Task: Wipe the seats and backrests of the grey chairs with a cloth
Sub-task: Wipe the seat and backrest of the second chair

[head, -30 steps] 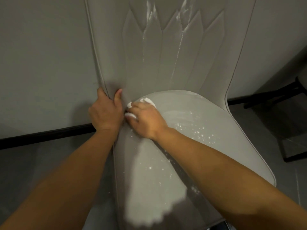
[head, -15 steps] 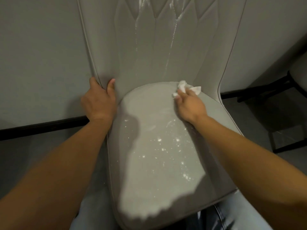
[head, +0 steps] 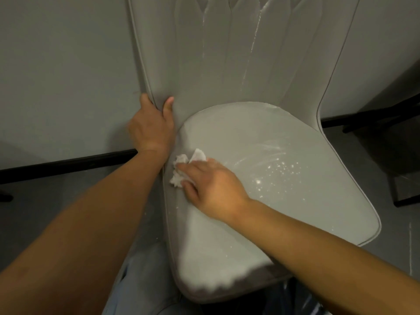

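A grey chair fills the view, its seat (head: 261,178) wet and speckled with white droplets at the right. White streaks run down its tall backrest (head: 227,53). My right hand (head: 213,185) presses a crumpled white cloth (head: 184,167) onto the seat's left edge, fingers over it and thumb against its lower side. My left hand (head: 152,126) grips the backrest's left edge low down, thumb on the front face and fingers wrapped behind.
A pale wall (head: 63,64) with a black skirting (head: 68,163) stands close behind the chair. Black legs of another piece of furniture (head: 397,123) stand at the right on the grey floor. My knees (head: 141,280) show below the seat's front edge.
My right hand has swept the cloth from the back right of the seat across to its left edge. My left hand keeps its grip on the backrest.
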A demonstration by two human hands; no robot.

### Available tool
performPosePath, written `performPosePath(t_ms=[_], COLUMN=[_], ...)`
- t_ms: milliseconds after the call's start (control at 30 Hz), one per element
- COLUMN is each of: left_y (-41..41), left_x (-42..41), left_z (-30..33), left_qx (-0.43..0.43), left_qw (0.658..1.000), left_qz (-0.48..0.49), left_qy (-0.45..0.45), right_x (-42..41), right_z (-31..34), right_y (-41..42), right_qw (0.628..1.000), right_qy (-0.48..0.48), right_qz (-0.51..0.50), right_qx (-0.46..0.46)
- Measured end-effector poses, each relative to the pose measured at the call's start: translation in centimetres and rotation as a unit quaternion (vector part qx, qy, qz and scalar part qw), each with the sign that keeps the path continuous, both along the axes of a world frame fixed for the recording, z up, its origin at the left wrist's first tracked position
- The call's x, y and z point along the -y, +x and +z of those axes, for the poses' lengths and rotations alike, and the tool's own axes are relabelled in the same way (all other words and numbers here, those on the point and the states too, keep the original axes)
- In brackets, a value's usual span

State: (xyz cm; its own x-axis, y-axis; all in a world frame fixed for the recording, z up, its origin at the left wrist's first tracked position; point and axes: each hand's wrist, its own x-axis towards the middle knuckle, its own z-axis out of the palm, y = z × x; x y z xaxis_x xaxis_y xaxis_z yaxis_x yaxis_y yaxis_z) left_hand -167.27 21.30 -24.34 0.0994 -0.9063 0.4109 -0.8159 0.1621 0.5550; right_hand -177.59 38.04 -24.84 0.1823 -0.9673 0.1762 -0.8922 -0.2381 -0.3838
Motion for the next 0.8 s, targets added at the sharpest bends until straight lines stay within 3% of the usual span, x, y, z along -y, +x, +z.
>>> performPosePath(t_ms=[200, 300, 400, 533, 700, 800], left_y=[0.2, 0.1, 0.1, 0.1, 0.1, 0.1], left_x=[0.6, 0.6, 0.6, 0.7, 0.6, 0.5], left_z=[-0.1, -0.1, -0.2, -0.4, -0.1, 0.0], left_qx=[0.020, 0.021, 0.027, 0.040, 0.046, 0.050], left_qw=[1.000, 1.000, 1.000, 0.999, 0.999, 0.998], left_qz=[-0.009, -0.003, 0.002, 0.004, 0.008, 0.011], left_qy=[-0.002, 0.000, -0.011, -0.008, 0.014, 0.020], right_x=[8.6, 9.7, 6.2, -1.2, -8.6, -8.7], right_z=[-0.7, -0.4, -0.4, 0.8, 1.0, 0.8], right_y=[-1.6, -1.1, 1.7, 2.2, 2.5, 2.9], right_qw=[0.987, 0.982, 0.989, 1.000, 0.990, 0.986], right_qy=[0.070, 0.075, 0.061, -0.023, 0.054, 0.074], right_qz=[-0.122, -0.154, -0.086, 0.006, 0.114, 0.118], right_qx=[-0.077, -0.073, -0.108, 0.007, -0.063, -0.089])
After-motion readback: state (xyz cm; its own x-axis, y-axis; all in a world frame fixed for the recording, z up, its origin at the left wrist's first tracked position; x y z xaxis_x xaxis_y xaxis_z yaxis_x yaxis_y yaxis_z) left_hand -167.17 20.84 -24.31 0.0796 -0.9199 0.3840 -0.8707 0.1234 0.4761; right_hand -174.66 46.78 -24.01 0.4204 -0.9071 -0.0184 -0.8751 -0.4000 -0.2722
